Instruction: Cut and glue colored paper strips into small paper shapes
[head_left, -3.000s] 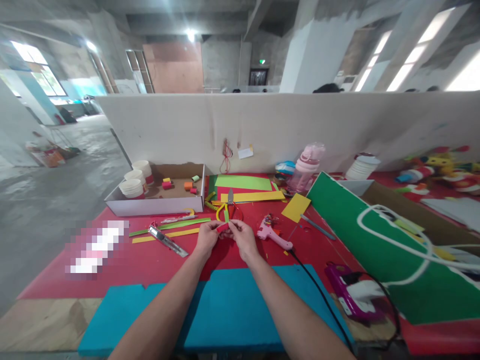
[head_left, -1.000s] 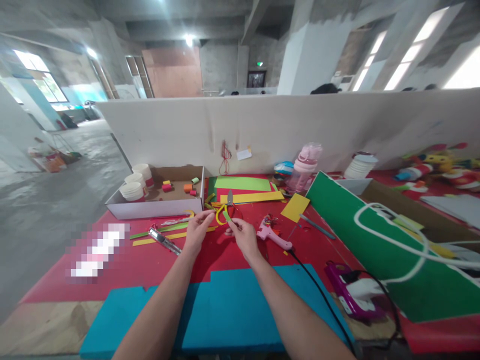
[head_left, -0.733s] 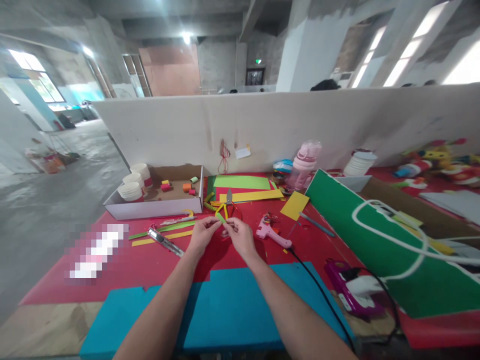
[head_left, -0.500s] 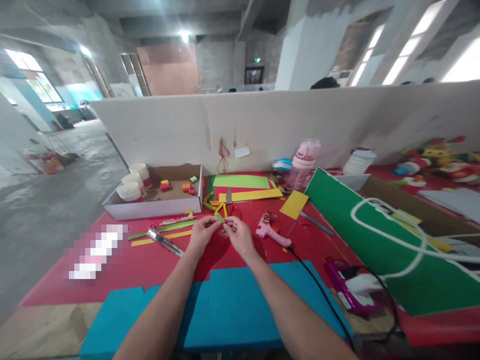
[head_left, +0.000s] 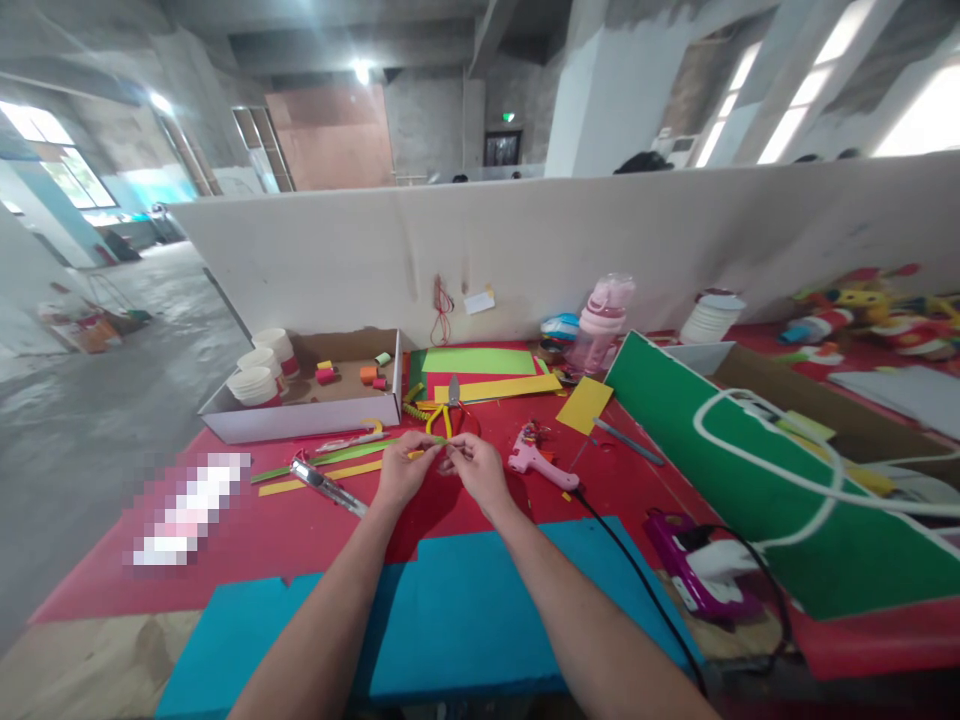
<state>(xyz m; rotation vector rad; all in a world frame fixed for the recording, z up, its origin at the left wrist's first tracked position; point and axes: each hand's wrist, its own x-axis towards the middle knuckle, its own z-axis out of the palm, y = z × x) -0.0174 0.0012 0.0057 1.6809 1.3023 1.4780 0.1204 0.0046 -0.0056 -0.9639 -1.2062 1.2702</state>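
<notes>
Left hand (head_left: 405,472) and right hand (head_left: 478,472) are sitting close together at frame centre, both clamping a green piece (head_left: 441,441) between fingertips, likely to steady something this small; fingers are hiding most of it, exact shape can't tell. Pliers (head_left: 453,393) are lying just beyond the fingertips, handles facing the person, probably for easy reach. Knife (head_left: 327,486) and yellow strip (head_left: 319,478) are lying left of centre, seemingly parked off the working spot. Glue gun (head_left: 541,466) is lying right of centre, handle pointing lower right, apparently suiting the right hand. Box (head_left: 315,422), left-centre, is holding cups (head_left: 255,386) and rolls (head_left: 368,375), walls presumably stopping rolls wandering.
</notes>
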